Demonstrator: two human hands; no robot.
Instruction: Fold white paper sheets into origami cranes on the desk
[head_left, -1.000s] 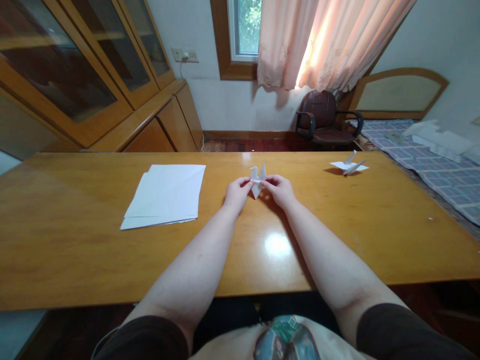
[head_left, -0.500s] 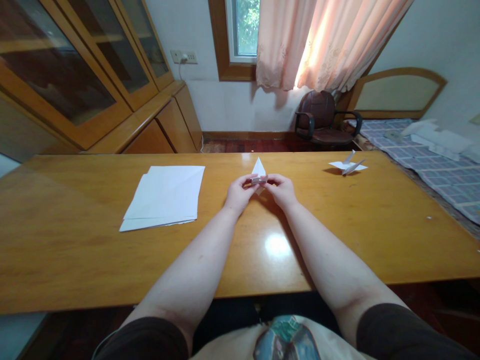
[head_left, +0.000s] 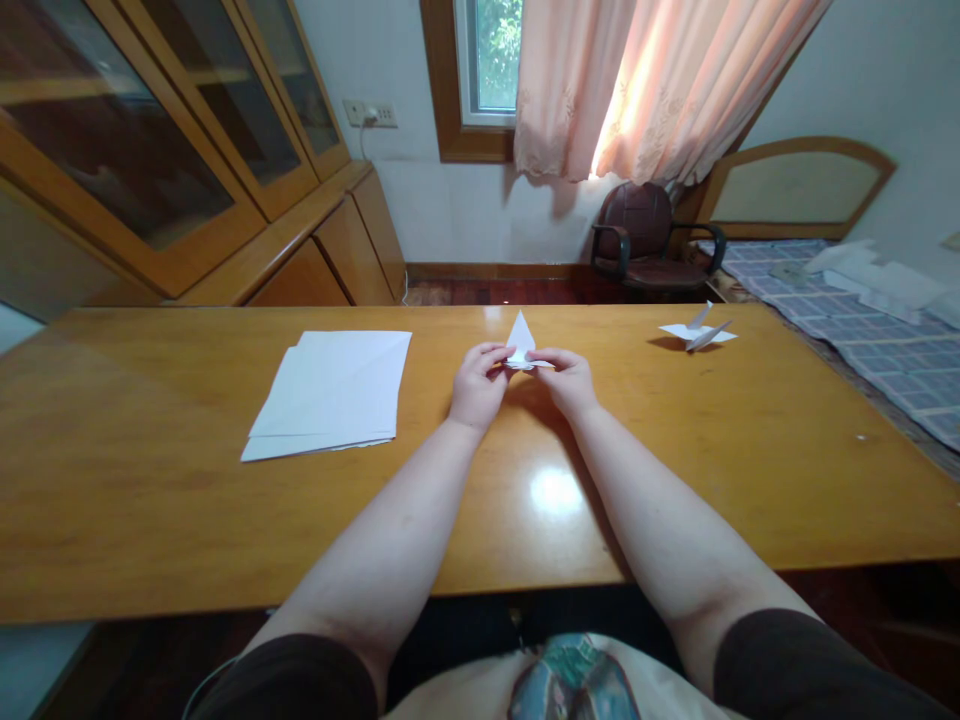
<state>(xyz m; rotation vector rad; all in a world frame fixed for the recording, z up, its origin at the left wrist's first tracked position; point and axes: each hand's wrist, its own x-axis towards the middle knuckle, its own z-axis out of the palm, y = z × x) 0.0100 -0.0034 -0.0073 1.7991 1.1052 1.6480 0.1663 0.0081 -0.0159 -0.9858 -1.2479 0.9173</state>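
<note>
Between my two hands is a small white folded paper [head_left: 520, 337], its pointed triangular flap standing up toward the far side of the table. My left hand [head_left: 478, 383] pinches its left side with thumb and fingers. On the other side, my right hand [head_left: 568, 380] grips the right edge, where a narrow flap sticks out past the fingers. The lower part of the folded paper is partly hidden by my fingers. Both hands are held just above the table, with a shadow below them.
A stack of white paper sheets [head_left: 330, 390] lies left of my hands on the wooden table [head_left: 150, 500]. At the far right stands a folded paper crane [head_left: 697, 332]. Behind the table are a brown armchair [head_left: 637, 235] and a glass-door cabinet [head_left: 187, 150].
The folded paper has tilted so its front flap shows more fully, and a narrow flap now juts out at the right. The fingers of both hands have spread slightly apart.
</note>
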